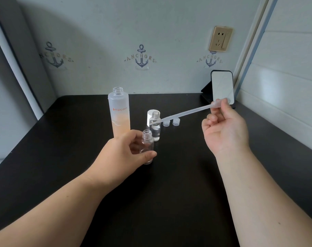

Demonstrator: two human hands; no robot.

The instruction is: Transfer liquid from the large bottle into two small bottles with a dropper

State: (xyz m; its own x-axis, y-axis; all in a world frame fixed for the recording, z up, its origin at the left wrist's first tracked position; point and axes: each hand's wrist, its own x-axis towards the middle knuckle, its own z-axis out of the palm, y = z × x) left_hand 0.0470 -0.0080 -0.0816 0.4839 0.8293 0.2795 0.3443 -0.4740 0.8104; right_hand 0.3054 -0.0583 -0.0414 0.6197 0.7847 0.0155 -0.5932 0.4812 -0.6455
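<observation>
Left hand (123, 152): grip closed around the near small bottle (147, 147), thumb in front, fingers behind; bottle upright, open-necked, looks empty, base at or just above the tabletop (178, 193), cannot tell which.
Right hand (224, 129): raised, palm toward camera; thumb and forefinger pinch the bulb end of the dropper (187, 114).
Dropper: translucent, slanting down to the left; tip lies in front of the far small bottle (156, 128) below its neck; whether they touch cannot be told.
Far small bottle: upright on the tabletop, open, clear liquid inside, just behind the held bottle.
Large bottle (119, 113): frosted, uncapped, upright, left of both small bottles; pale orange liquid fills roughly the lower half; orange lettering on the side.
White cap (151, 115): stands directly behind the far small bottle.
Small caps (171, 122): two, translucent, side by side, right of the white cap, under the dropper's stem.
Phone (222, 86): propped on a dark stand, far right corner.
Wall: anchor decals, one socket plate (220, 39).
</observation>
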